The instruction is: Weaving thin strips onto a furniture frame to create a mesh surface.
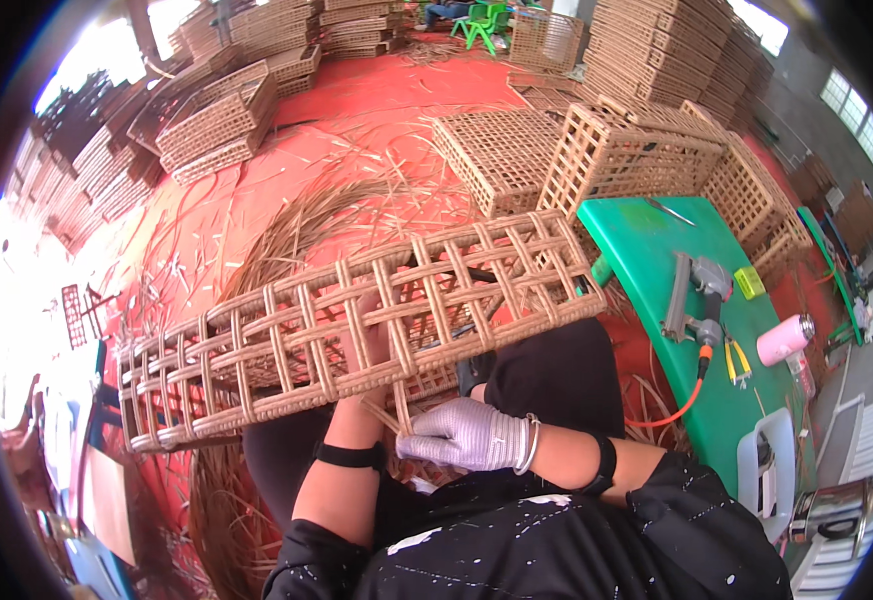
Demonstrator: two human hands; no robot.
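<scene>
A long woven rattan basket frame (342,330) lies tilted across my lap, its open lattice side facing me. My right hand (467,435), in a pale striped glove, is closed on a rattan strip (403,410) that hangs from the frame's near lower edge. My left forearm reaches up under that edge. Behind the lattice my left hand (369,330) shows only in pieces through the gaps, and its fingers are hidden.
At right, a green table (647,260) bears a nail gun (699,295) with an orange hose, yellow-handled cutters (736,358), a pink flask (786,339) and a plastic bin (765,475). Rattan strips (302,220) litter the red floor. Stacked woven baskets (217,120) stand beyond.
</scene>
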